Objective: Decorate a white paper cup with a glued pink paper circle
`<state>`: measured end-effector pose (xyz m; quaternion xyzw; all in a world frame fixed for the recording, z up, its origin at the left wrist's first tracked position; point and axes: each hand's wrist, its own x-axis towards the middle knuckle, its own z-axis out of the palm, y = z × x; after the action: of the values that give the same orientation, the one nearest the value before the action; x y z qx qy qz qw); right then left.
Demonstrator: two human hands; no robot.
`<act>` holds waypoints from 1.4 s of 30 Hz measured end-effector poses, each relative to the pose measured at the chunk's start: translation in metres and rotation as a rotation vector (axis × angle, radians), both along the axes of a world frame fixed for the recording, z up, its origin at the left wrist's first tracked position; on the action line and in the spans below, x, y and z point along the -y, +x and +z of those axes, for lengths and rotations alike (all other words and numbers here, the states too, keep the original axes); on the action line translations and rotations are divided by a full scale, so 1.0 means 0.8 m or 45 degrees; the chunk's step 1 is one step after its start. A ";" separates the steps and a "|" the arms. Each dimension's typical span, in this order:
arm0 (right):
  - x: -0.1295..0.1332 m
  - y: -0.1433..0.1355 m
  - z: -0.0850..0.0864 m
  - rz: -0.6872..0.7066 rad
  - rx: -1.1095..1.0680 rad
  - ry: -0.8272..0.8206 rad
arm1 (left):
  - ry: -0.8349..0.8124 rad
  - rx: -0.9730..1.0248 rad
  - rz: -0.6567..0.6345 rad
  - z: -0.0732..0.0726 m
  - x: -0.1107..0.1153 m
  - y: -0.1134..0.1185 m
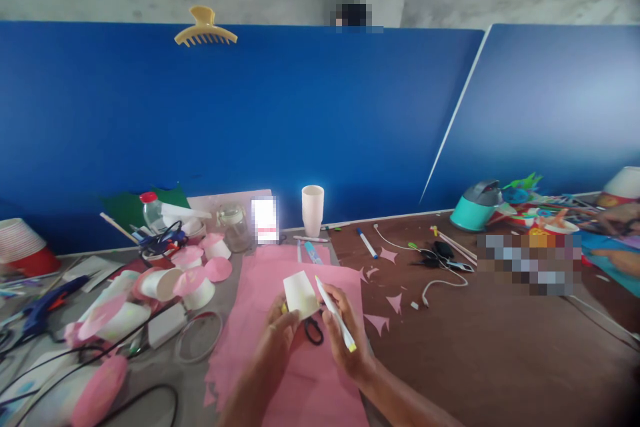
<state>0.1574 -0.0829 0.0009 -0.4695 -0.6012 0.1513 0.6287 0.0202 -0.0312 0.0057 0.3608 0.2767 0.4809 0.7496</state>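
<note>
My left hand grips a small cream-white piece, four-sided and card-like; I cannot tell if it is flat card or part of a paper cup. A bit of yellow shows by the left fingers. In my right hand is a white marker with a yellow end, its other tip close to the piece's right edge. Both hands are above a large pink paper sheet. Black scissor handles show between the hands, and the blades are hidden.
On the left lie a blue glue gun, pink-trimmed paper cups, tape and black cables. A white tumbler stands by the blue partition. Pink scraps, a blue marker and a white cable lie right; another person's hand is far right.
</note>
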 end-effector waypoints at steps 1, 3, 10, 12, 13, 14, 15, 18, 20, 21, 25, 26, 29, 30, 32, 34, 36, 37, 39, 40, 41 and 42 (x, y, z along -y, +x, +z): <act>0.000 0.000 0.000 -0.004 0.011 -0.008 | 0.000 -0.003 -0.006 -0.001 -0.001 0.000; -0.001 -0.001 -0.001 -0.014 0.027 -0.017 | 0.006 -0.007 -0.011 0.000 0.000 0.001; -0.009 0.003 -0.020 -0.077 0.001 -0.028 | 0.027 -0.135 0.073 0.011 0.018 0.008; -0.012 0.004 -0.025 -0.122 -0.019 -0.027 | 0.139 -0.198 0.105 0.007 0.021 0.008; -0.013 0.005 -0.026 -0.141 -0.032 -0.037 | 0.198 -0.234 0.112 0.003 0.021 0.007; -0.015 0.006 -0.027 -0.158 -0.047 -0.055 | 0.248 -0.275 0.102 -0.001 0.020 0.007; -0.016 0.007 -0.028 -0.172 -0.062 -0.084 | 0.288 -0.309 0.080 -0.005 0.019 0.006; -0.022 0.009 -0.029 -0.212 -0.080 -0.154 | 0.381 -0.361 -0.019 -0.013 0.018 0.006; -0.025 0.010 -0.030 -0.197 -0.068 -0.157 | 0.409 -0.399 -0.043 -0.011 0.019 0.007; -0.026 0.010 -0.030 -0.180 -0.061 -0.151 | 0.409 -0.419 -0.037 -0.009 0.021 0.009; -0.026 0.010 -0.029 -0.131 -0.010 -0.160 | 0.403 -0.464 -0.018 -0.001 0.025 0.011; -0.025 0.010 -0.029 -0.129 0.010 -0.168 | 0.417 -0.480 -0.012 -0.001 0.025 0.010; -0.022 0.011 -0.025 -0.127 0.074 -0.172 | 0.507 -0.582 0.053 -0.007 0.022 0.004; -0.021 0.011 -0.024 -0.130 0.090 -0.167 | 0.527 -0.607 0.112 -0.011 0.021 0.002; -0.020 0.010 -0.023 -0.139 0.107 -0.145 | 0.520 -0.621 0.236 -0.019 0.019 -0.001; -0.019 0.010 -0.022 -0.153 0.106 -0.118 | 0.469 -0.618 0.361 -0.025 0.017 -0.001; -0.019 0.010 -0.022 -0.169 0.103 -0.094 | 0.409 -0.634 0.452 -0.027 0.015 0.000; -0.020 0.010 -0.021 -0.175 0.104 -0.091 | 0.387 -0.646 0.483 -0.026 0.014 0.001; -0.020 0.010 -0.020 -0.193 0.102 -0.093 | 0.359 -0.655 0.548 -0.021 0.011 0.003; -0.020 0.010 -0.019 -0.202 0.098 -0.098 | 0.354 -0.648 0.580 -0.019 0.010 0.003; -0.020 0.010 -0.018 -0.211 0.092 -0.103 | 0.349 -0.637 0.607 -0.016 0.009 0.004; -0.020 0.010 -0.017 -0.215 0.085 -0.110 | 0.340 -0.624 0.627 -0.014 0.008 0.004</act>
<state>0.1651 -0.0668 -0.0130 -0.5501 -0.5730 0.1077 0.5979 0.0237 -0.0379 -0.0056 0.4823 0.4614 0.5781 0.4694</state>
